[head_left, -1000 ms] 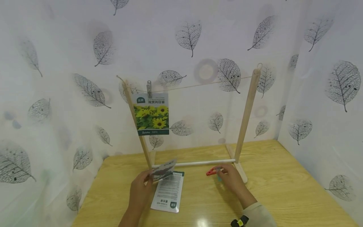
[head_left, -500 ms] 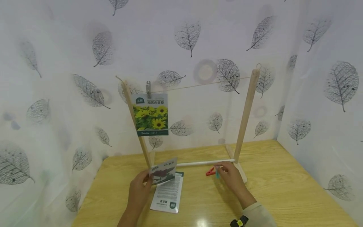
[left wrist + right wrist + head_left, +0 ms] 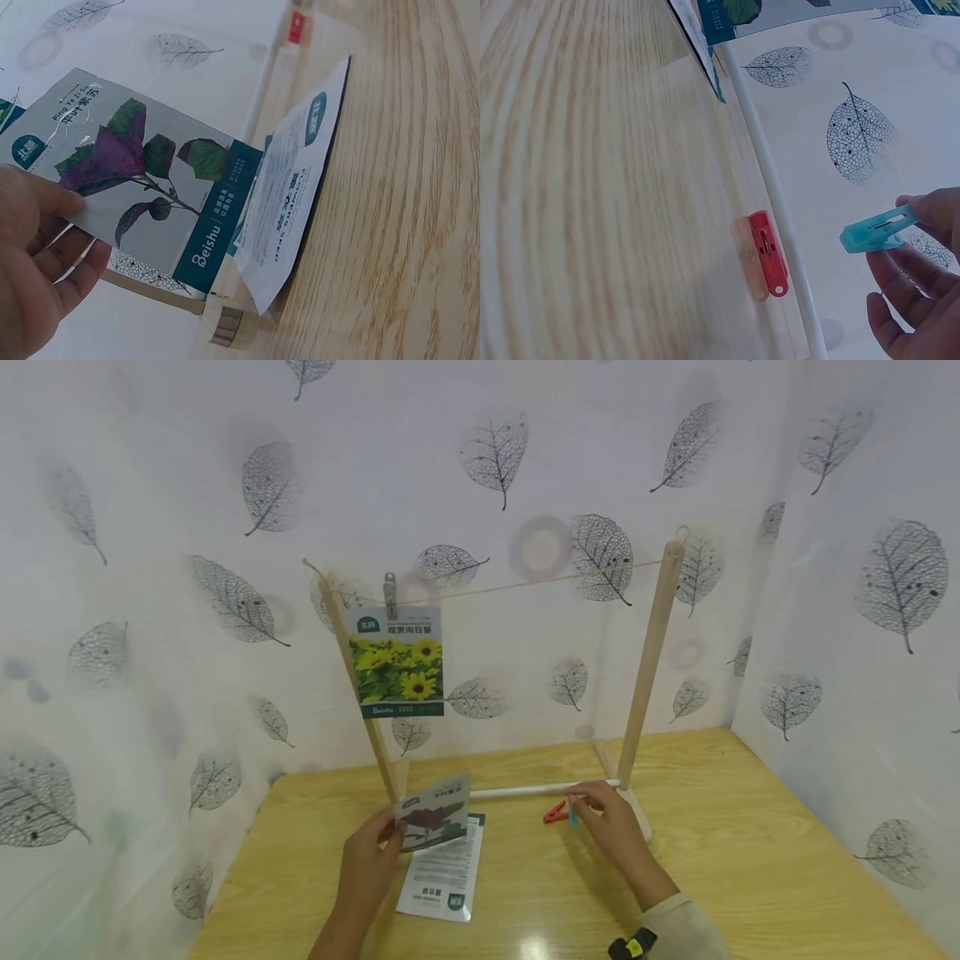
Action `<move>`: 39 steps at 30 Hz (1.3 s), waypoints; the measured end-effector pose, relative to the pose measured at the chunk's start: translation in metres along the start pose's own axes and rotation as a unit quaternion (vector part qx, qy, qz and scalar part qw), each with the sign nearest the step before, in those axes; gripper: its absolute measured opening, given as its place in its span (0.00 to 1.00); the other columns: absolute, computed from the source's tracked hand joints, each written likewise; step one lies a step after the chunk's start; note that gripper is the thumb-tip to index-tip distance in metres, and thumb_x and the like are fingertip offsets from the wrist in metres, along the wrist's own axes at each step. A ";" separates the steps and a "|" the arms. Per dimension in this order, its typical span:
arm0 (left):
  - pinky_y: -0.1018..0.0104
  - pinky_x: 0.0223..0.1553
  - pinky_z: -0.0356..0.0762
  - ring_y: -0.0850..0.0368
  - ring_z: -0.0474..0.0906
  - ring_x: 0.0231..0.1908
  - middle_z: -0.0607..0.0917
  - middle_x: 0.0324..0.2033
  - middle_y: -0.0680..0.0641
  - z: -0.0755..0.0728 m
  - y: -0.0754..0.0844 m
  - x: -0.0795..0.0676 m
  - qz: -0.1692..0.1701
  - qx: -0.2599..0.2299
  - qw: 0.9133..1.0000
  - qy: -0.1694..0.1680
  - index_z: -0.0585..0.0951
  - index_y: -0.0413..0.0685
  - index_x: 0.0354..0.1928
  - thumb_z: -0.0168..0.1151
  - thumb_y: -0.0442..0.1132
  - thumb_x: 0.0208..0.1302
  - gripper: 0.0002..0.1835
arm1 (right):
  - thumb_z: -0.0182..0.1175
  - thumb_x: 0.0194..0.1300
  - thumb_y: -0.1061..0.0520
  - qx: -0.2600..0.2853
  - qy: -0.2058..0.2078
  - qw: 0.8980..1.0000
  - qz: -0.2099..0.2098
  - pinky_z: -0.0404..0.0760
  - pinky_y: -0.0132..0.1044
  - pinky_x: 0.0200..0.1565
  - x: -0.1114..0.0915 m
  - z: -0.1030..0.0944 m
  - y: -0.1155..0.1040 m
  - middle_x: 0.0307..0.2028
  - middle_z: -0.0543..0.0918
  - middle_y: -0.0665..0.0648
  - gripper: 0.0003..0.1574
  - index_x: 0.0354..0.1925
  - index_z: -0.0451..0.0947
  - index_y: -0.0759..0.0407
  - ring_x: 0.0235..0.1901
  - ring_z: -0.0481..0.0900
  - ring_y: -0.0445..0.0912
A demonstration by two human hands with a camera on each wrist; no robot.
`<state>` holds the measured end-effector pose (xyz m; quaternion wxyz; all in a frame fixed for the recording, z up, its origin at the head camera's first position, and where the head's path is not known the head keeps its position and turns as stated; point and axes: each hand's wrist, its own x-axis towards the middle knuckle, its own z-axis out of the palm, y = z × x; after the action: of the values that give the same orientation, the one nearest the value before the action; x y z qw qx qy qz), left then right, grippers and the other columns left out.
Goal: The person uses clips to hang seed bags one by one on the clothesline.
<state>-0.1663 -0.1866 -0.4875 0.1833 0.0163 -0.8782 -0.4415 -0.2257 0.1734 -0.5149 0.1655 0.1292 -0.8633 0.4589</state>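
Note:
My left hand (image 3: 367, 852) holds a seed packet (image 3: 435, 817) by its edge, its front printed with purple-green leaves (image 3: 112, 154). The packet is tilted above a second seed packet (image 3: 438, 885), which lies text side up on the table. My right hand (image 3: 613, 828) pinches a teal clothespin (image 3: 874, 234) by its handle end, just above the table near the rack's right foot. Beside it, a red clothespin (image 3: 766, 255) rests on the table. A sunflower seed packet (image 3: 399, 664) hangs from the string (image 3: 510, 587) by a metal clip (image 3: 391, 597).
A wooden rack, with left post (image 3: 360, 693), right post (image 3: 651, 668) and a white bottom bar (image 3: 536, 791), stands on the wood-grain table (image 3: 750, 852). Leaf-printed curtains (image 3: 540, 460) close in the back and sides.
The packet in my left hand has been turned so its printed front faces me more. In my right fingers the teal clothespin has tipped into clearer view. The hanging packet stays put.

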 end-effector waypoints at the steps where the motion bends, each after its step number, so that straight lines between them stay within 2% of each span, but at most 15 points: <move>1: 0.66 0.48 0.85 0.54 0.86 0.46 0.89 0.47 0.49 0.000 0.000 0.000 -0.001 -0.004 1.000 -0.003 0.83 0.48 0.55 0.62 0.32 0.69 0.15 | 0.62 0.72 0.55 0.000 0.003 1.000 -0.004 0.84 0.49 0.51 0.000 -0.001 -0.001 0.49 0.84 0.52 0.10 0.49 0.85 0.47 0.42 0.84 0.46; 7: 0.64 0.50 0.85 0.55 0.86 0.48 0.89 0.49 0.50 0.000 0.000 0.001 -0.015 -0.020 1.000 -0.018 0.83 0.50 0.57 0.61 0.34 0.70 0.15 | 0.61 0.72 0.56 0.000 0.013 1.000 -0.025 0.84 0.36 0.45 -0.001 -0.003 -0.002 0.49 0.85 0.52 0.09 0.48 0.85 0.50 0.41 0.81 0.40; 12: 0.68 0.46 0.85 0.53 0.86 0.47 0.90 0.47 0.50 0.000 0.000 0.001 -0.025 -0.018 0.999 -0.021 0.83 0.52 0.56 0.61 0.36 0.71 0.14 | 0.62 0.72 0.57 0.011 0.016 0.999 -0.036 0.84 0.34 0.45 0.000 -0.005 -0.003 0.50 0.85 0.53 0.09 0.49 0.85 0.52 0.42 0.80 0.37; 19: 0.76 0.35 0.83 0.51 0.86 0.47 0.90 0.45 0.48 -0.002 0.002 0.001 -0.035 -0.026 0.999 -0.021 0.83 0.52 0.56 0.61 0.36 0.71 0.14 | 0.61 0.72 0.57 0.032 0.022 0.998 -0.043 0.83 0.32 0.45 0.004 -0.007 -0.005 0.49 0.85 0.53 0.09 0.49 0.85 0.50 0.42 0.80 0.33; 25: 0.76 0.36 0.83 0.50 0.86 0.47 0.89 0.45 0.48 -0.004 0.005 0.000 -0.037 -0.037 0.998 -0.021 0.83 0.52 0.55 0.61 0.36 0.71 0.13 | 0.61 0.72 0.57 0.029 0.025 0.998 -0.045 0.83 0.31 0.46 0.005 -0.009 -0.009 0.49 0.85 0.54 0.10 0.49 0.85 0.51 0.43 0.79 0.34; 28: 0.72 0.39 0.85 0.52 0.86 0.47 0.89 0.46 0.50 -0.003 0.005 0.000 -0.041 -0.049 0.998 -0.023 0.83 0.55 0.55 0.60 0.37 0.72 0.13 | 0.61 0.72 0.56 0.029 0.021 0.999 -0.034 0.83 0.31 0.47 0.005 -0.011 -0.011 0.50 0.85 0.53 0.10 0.50 0.85 0.50 0.45 0.79 0.34; 33: 0.67 0.52 0.84 0.56 0.85 0.49 0.88 0.48 0.53 -0.003 0.005 -0.001 -0.052 -0.060 0.996 -0.030 0.81 0.58 0.57 0.60 0.39 0.73 0.14 | 0.60 0.73 0.54 0.031 0.011 0.999 -0.015 0.83 0.32 0.48 0.006 -0.013 -0.014 0.51 0.84 0.51 0.11 0.51 0.84 0.49 0.45 0.78 0.33; 39: 0.66 0.53 0.84 0.55 0.85 0.51 0.88 0.49 0.53 -0.003 0.008 -0.001 -0.055 -0.075 0.995 -0.028 0.81 0.59 0.57 0.61 0.40 0.71 0.14 | 0.59 0.74 0.52 0.041 0.005 0.999 -0.005 0.83 0.33 0.49 0.007 -0.015 -0.017 0.51 0.83 0.51 0.11 0.51 0.84 0.48 0.47 0.80 0.38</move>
<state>-0.1631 -0.1835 -0.4801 0.1347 0.0381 -0.8454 -0.5155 -0.2231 0.1767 -0.4918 0.1669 0.1382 -0.8423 0.4936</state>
